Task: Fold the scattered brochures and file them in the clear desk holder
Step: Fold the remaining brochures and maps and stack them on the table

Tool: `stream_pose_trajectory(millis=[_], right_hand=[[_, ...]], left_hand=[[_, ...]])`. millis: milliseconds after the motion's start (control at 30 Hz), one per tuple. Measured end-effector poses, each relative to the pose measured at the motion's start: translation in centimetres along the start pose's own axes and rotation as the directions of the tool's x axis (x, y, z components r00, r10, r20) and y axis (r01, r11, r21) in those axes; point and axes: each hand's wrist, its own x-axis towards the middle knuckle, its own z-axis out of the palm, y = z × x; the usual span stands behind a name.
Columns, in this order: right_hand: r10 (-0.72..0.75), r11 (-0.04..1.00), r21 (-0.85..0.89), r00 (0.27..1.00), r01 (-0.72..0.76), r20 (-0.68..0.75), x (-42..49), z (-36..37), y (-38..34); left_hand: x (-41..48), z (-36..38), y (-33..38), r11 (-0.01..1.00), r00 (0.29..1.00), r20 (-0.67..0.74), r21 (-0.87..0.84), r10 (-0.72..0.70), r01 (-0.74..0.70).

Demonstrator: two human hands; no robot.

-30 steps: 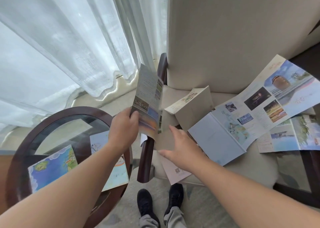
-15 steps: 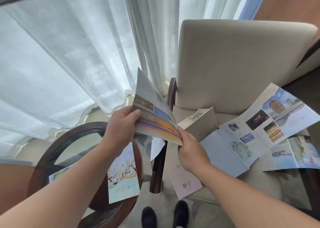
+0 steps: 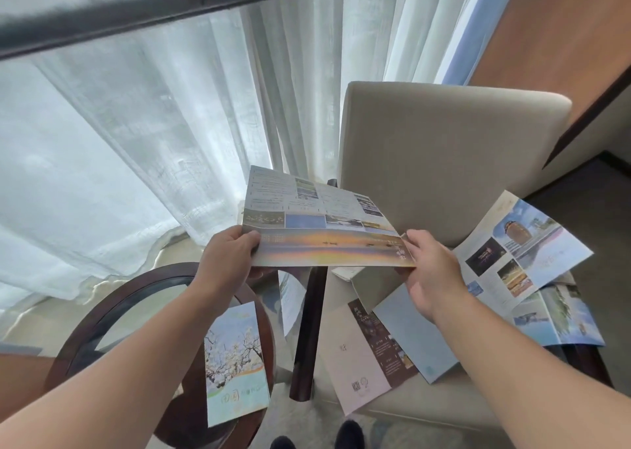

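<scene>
I hold a sunset-printed brochure spread open in the air above the chair's armrest. My left hand pinches its lower left corner and my right hand grips its lower right corner. More brochures lie unfolded on the armchair seat: a large one with photo panels, a pale blue one, a white one with a brown strip and one at the far right. A folded blossom-tree brochure lies on the round glass table. No clear holder is in view.
The beige armchair stands ahead with a dark wooden armrest on its left. The round table has a dark wood rim. White sheer curtains hang behind. My shoes show at the bottom edge.
The brochure went from a narrow fold held by my left hand to spread wide between both hands. My right hand took its right corner. My view tilted upward.
</scene>
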Motion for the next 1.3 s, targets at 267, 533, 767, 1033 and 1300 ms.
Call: stream_pose_trajectory(millis=[267, 533, 767, 1033, 1300], right_hand=[[0.011, 0.895, -0.439, 0.986, -0.083, -0.165, 1.1, -0.4, -1.6], [0.007, 0.765, -0.643, 0.999, 0.024, 0.045, 0.4, 0.8, -2.9], [-0.088, 0.685, -0.696, 0.973, 0.213, 0.211, -1.7, 4.5, -1.6], [-0.109, 0.663, -0.692, 0.950, 0.288, 0.291, -3.7, 5.7, -1.5], [0.000, 0.456, -0.734, 0.825, 0.504, 0.566, -6.4, 7.0, 2.0]], left_hand=[[-0.1, 0.5, 0.1, 0.994, 0.997, 0.078, 0.108, -0.024, 0.015], [-1.2, 1.5, 0.8, 0.996, 0.980, 0.198, 0.084, -0.013, -0.003], [-2.2, 3.2, 1.8, 0.997, 0.966, 0.257, 0.068, 0.021, -0.039], [-2.4, 3.4, 1.8, 0.991, 0.942, 0.332, -0.100, -0.050, 0.088], [-2.5, 4.2, 1.7, 0.943, 0.929, 0.359, -0.267, -0.093, 0.198]])
